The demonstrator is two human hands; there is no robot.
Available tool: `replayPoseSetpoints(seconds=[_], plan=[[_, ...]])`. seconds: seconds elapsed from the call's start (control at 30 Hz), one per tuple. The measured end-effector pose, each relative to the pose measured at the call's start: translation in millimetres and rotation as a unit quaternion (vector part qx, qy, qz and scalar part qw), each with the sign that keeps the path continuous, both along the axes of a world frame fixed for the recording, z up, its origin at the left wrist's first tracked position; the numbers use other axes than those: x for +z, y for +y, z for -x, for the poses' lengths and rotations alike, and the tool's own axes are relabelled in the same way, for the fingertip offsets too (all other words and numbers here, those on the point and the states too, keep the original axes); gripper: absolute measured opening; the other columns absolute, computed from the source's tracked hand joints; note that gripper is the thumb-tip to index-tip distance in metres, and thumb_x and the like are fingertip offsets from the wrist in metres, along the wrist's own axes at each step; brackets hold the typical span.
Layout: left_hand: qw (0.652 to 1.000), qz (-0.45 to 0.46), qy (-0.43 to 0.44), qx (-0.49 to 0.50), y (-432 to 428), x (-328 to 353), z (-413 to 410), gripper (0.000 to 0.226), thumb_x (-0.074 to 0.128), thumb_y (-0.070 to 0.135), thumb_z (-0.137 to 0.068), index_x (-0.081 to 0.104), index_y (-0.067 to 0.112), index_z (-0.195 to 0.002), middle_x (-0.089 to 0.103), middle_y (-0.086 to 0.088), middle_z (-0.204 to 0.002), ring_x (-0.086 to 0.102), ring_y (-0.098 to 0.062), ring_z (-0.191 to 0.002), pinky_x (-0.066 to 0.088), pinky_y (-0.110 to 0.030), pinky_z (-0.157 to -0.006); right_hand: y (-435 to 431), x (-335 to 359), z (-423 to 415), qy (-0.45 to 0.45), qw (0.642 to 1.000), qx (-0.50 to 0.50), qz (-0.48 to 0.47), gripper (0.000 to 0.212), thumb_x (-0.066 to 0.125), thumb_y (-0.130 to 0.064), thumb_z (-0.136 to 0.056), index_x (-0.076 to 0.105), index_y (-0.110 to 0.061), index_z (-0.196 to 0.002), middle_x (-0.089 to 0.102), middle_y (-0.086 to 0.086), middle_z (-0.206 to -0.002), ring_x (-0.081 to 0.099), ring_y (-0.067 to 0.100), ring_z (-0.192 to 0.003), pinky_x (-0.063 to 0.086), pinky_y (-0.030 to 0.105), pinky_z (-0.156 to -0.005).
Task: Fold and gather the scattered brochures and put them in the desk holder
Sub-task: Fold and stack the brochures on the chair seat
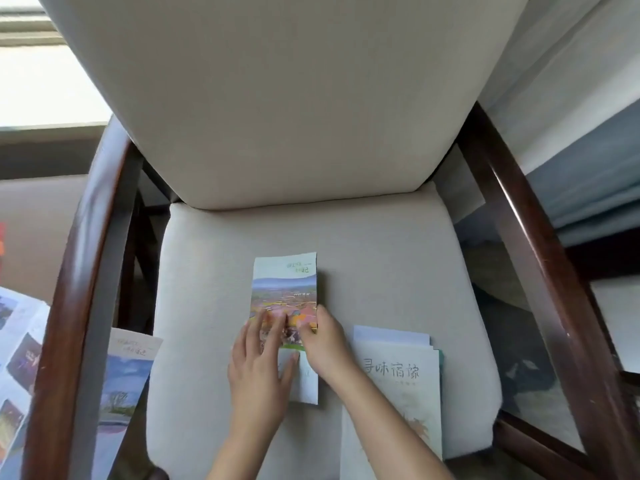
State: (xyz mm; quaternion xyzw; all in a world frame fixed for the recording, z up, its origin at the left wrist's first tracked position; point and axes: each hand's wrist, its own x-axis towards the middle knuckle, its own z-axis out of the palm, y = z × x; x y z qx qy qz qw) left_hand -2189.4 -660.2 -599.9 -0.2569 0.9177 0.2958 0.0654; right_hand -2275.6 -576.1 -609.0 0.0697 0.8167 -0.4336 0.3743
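The fingers point(273, 327) of the left hand point(258, 372) lie spread flat on the lower half of a folded brochure point(285, 289), pressing it down. The right hand point(323, 344) pinches the brochure's right edge between thumb and curled fingers. The brochure lies lengthwise on the cream seat cushion point(207, 306) of an armchair. Just right of it sits a stack of pale brochures point(398, 386). Another brochure point(121, 382) lies left, beyond the dark wooden armrest point(72, 289).

My left hand point(258, 372) and right hand point(323, 348) cover the lower half of the folded brochure point(285, 289). The bottom edge cuts off the pale brochure stack point(398, 386), and the left edge crops an open sheet point(15, 358). The brochure's green title is too small to read.
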Motion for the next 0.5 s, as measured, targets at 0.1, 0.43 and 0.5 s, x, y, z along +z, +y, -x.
replayPoseSetpoints(seconds=[0.1, 0.43, 0.5], plan=[[0.997, 0.047, -0.031, -0.056, 0.4, -15.5, -10.1, 0.058, 0.067, 0.034, -0.083, 0.05, 0.023, -0.137, 0.038, -0.008, -0.151, 0.037, -0.036, -0.138, 0.041, -0.05, -0.104, 3.3, 0.9, -3.9, 0.094, 0.993, 0.01, -0.065, 0.03, 0.055, -0.02, -0.089, 0.053, -0.018, -0.119, 0.061, 0.002, -0.118, 0.057, 0.023, -0.109, 0.047, 0.036, -0.095], [0.947, -0.218, 0.05, 0.229, -19.6, -11.2, 6.5, 0.082, 0.073, 0.001, -0.078, 0.029, 0.017, -0.145, 0.057, -0.013, -0.126, 0.056, -0.026, -0.11, 0.044, -0.033, -0.091, 160.2, 41.2, -63.2, 0.111, 0.902, -0.357, -0.215, 0.058, 0.082, -0.009, -0.07, 0.057, -0.006, -0.122, 0.055, 0.017, -0.124, 0.053, 0.034, -0.115, 0.04, 0.046, -0.101], [0.9, -0.345, 0.08, 0.253, -27.1, 0.2, -1.1, 0.068, 0.065, 0.004, -0.086, 0.033, 0.025, -0.143, 0.067, -0.011, -0.115, 0.065, -0.019, -0.103, 0.048, -0.02, -0.083, 176.0, 33.5, -71.5, 0.061, 0.906, -0.379, -0.178, 0.063, 0.084, -0.008, -0.068, 0.055, -0.002, -0.124, 0.056, 0.023, -0.122, 0.057, 0.036, -0.107, 0.044, 0.047, -0.098]])
